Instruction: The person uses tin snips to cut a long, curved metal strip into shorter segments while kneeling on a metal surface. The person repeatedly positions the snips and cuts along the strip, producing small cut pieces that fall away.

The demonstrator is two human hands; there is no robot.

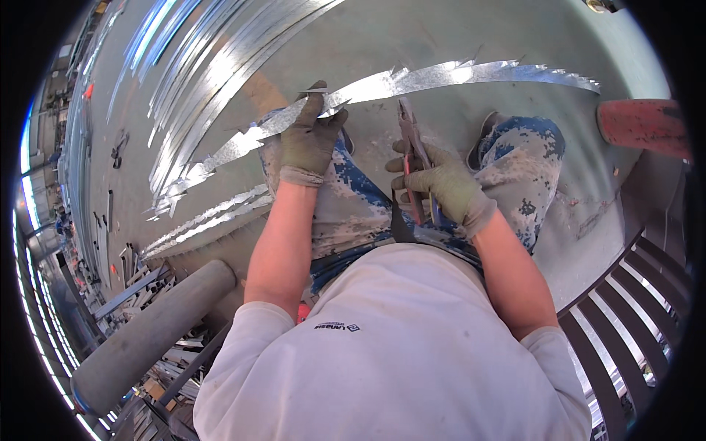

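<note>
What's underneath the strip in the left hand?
Around its edges, the floor and the left trouser leg show beneath. Whatever lies directly below the strip and the left hand is covered.

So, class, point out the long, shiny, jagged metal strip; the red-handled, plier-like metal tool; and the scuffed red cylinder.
Metal strip (379, 86): head view, flat face.
Metal tool (410, 131): head view, upper part.
Red cylinder (641, 127): head view, curved side.

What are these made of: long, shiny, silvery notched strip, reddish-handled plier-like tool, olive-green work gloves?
Long, silvery notched strip: thin sheet metal, bright finish, possibly galvanised; sharp glints suggest it.
Reddish-handled plier-like tool: probably steel, dull grey-brown toward the tip; handle covering could be plastic or paint.
Olive-green work gloves: likely knit fabric, matte, with paler cuffs; any coating is unclear.
</note>
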